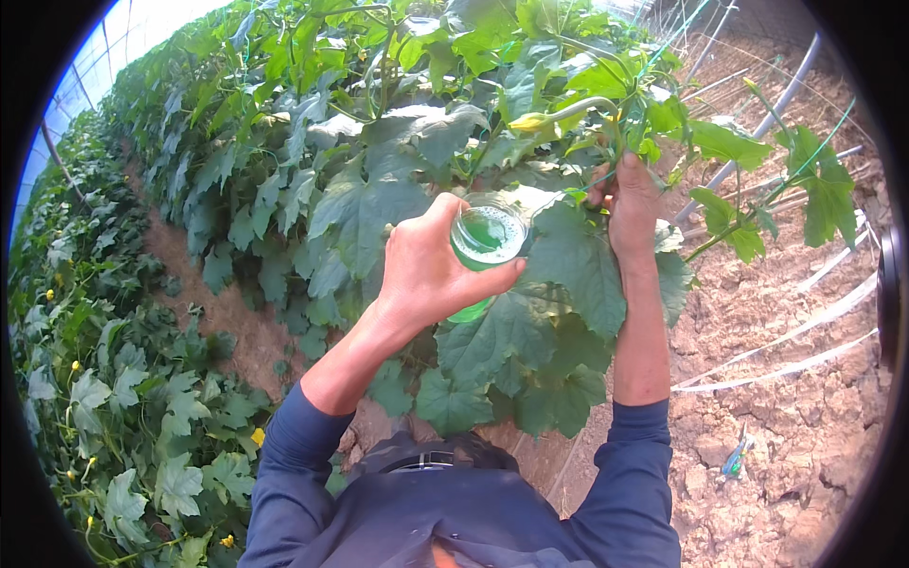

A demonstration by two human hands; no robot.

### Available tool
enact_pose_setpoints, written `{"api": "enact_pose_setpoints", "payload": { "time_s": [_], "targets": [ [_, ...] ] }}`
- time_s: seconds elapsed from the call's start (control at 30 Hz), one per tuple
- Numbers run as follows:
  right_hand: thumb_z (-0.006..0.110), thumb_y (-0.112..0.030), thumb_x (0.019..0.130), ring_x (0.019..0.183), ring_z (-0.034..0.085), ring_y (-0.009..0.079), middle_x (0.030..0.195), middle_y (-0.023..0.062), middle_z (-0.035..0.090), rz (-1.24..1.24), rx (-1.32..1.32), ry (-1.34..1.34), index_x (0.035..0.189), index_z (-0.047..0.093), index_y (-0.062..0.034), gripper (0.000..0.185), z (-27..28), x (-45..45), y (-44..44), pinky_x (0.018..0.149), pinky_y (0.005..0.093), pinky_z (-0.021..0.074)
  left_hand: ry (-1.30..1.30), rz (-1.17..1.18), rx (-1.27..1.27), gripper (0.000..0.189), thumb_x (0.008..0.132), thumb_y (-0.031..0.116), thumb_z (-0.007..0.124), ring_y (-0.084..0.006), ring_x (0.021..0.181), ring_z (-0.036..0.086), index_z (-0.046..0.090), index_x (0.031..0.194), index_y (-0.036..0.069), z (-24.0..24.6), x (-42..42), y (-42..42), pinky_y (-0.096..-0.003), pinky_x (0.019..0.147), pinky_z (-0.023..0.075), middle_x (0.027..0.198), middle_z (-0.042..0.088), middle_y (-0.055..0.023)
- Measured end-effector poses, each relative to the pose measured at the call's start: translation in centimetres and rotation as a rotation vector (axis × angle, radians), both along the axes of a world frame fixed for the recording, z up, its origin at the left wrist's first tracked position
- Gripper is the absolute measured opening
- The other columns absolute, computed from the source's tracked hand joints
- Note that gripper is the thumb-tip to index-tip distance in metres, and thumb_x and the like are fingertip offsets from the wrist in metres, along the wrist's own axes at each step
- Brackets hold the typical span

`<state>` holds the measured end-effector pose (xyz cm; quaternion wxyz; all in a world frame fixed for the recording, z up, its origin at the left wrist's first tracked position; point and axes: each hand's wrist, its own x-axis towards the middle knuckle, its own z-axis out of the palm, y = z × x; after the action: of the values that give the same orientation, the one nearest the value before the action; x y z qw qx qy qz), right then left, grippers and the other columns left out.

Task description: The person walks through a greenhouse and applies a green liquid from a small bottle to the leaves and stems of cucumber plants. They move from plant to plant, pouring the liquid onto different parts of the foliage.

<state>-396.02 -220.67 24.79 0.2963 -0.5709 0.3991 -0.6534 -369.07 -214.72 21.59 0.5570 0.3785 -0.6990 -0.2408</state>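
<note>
A clear cup [490, 238] of green liquid, with froth on its surface, is in the grasp of my left hand [429, 263]. The cup leans slightly, and its lower part shows green below my thumb. To its right and higher up, my right hand [630, 199] pinches the stem of a climbing vine [625, 131], its fingertips partly hidden by leaves. A yellow flower bud [532, 122] on a curved green stalk points left just above that hand. Broad lobed leaves [497, 334] hang below both hands.
Dense vines [234, 170] fill the left and back, with a bare soil path [234, 334] between rows. Green twine [675, 39] runs up through the plants. White strips [817, 326], a pale pipe [788, 92] and a small colourful scrap [736, 458] lie over cracked soil on the right.
</note>
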Motion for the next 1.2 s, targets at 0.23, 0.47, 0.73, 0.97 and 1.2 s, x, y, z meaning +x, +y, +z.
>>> {"api": "enact_pose_setpoints", "payload": {
  "time_s": [0.23, 0.47, 0.73, 0.97, 1.2],
  "targets": [
    [0.059, -0.041, 0.109, 0.061, 0.05, 0.0055, 0.068, -0.0021, 0.056, -0.187, -0.049, 0.495, 0.087, 0.07, -0.0036, 0.045, 5.7, -1.3, 3.4, 0.055, 0.026, 0.0404, -0.142, -0.001, 0.045, 0.056, 0.072, 0.032, 0.094, -0.0131, 0.086, 0.074, 0.064, 0.103, -0.003, 0.6, 0.3, -3.1, -0.031, 0.079, 0.0585, 0.091, 0.078, -0.013],
    [0.064, -0.037, 0.108, 0.064, 0.042, 0.0073, 0.065, -0.003, 0.047, -0.315, -0.066, 0.797, 0.084, 0.065, 0.0009, 0.045, 10.9, -0.9, 5.8, 0.058, 0.0287, 0.0367, -0.185, 0.013, -0.061, 0.065, 0.069, 0.043, 0.093, -0.021, 0.077, 0.075, 0.065, 0.103, -0.005, 3.5, -1.7, -6.1, -0.0362, 0.073, 0.0581, 0.084, 0.074, -0.0174],
    [0.066, -0.035, 0.105, 0.06, 0.041, 0.0136, 0.061, 0.009, 0.048, -0.496, -0.063, 1.199, 0.087, 0.065, 0.0021, 0.041, 14.9, -0.3, 7.3, 0.056, 0.0346, 0.0389, -0.186, -0.047, -0.178, 0.065, 0.067, 0.05, 0.09, -0.0274, 0.074, 0.075, 0.064, 0.092, -0.004, 7.5, -4.4, -8.2, -0.0397, 0.071, 0.0583, 0.08, 0.072, -0.0185],
    [0.065, -0.032, 0.105, 0.059, 0.042, 0.0145, 0.061, 0.0092, 0.047, -0.475, -0.086, 1.323, 0.089, 0.067, 0.0044, 0.04, 16.0, 1.5, 7.4, 0.057, 0.0351, 0.0382, -0.2, -0.031, -0.246, 0.068, 0.064, 0.052, 0.087, -0.0403, 0.082, 0.073, 0.065, 0.09, -0.006, 10.2, -6.8, -8.7, -0.0477, 0.076, 0.0588, 0.084, 0.069, -0.0238],
    [0.054, -0.043, 0.111, 0.062, 0.052, 0.0102, 0.069, 0.0006, 0.057, -0.366, 0.214, 0.891, 0.1, 0.071, 0.0014, 0.049, 11.6, -2.3, 6.6, 0.058, 0.0282, 0.0417, -0.168, -0.017, -0.183, 0.064, 0.065, 0.049, 0.087, -0.0417, 0.075, 0.074, 0.061, 0.089, -0.004, 8.5, -6.5, -7.8, -0.0484, 0.072, 0.0593, 0.075, 0.07, -0.0232]
  ]
}}
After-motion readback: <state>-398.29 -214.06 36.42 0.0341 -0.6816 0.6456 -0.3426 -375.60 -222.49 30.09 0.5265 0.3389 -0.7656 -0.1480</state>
